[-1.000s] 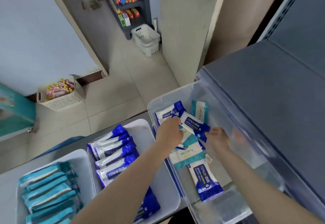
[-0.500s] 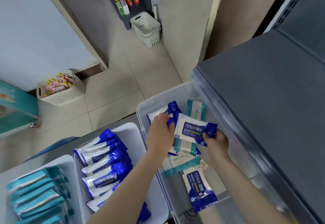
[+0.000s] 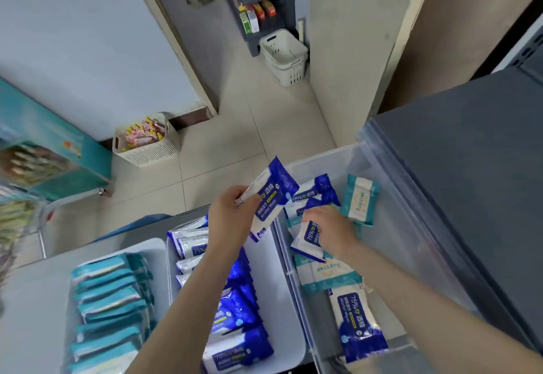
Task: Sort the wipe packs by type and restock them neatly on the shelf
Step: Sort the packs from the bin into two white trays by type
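Left hand pinching blue alcohol pack, holding it above blue-pack tray, likely filing by type; right hand gripping second blue pack inside clear bin.

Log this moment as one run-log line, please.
left hand: holds blue pack raised | right hand: grips second blue pack inside clear bin | stage: sorting

Snack basket, stacked white baskets beyond

Glossy plastic film is seen on blue wipe pack; clear smooth plastic bin; matt white tray.
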